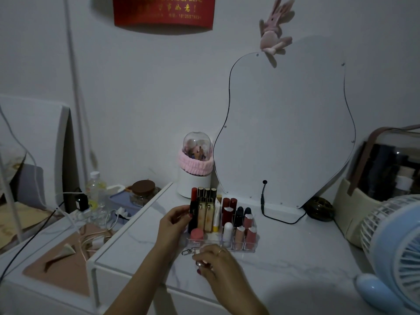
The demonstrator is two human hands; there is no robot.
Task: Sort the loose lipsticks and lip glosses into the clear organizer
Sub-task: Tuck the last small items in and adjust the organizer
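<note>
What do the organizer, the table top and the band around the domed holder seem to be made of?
The organizer looks like clear hard plastic: the tubes show through its walls. The table top looks like marble or an imitation, white and smooth with grey veins. The pink band looks like soft fleecy fabric, matte and ribbed.

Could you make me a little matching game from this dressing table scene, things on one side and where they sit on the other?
Things:
1. clear organizer
2. blue fan
3. plush rabbit
4. left hand

Places:
A. far right of the table
B. hanging on the wall above the mirror
C. against the organizer's left side, on a dark lipstick
D. middle of the table, in front of the mirror

Pairs: 1-D, 2-A, 3-B, 4-C
</note>
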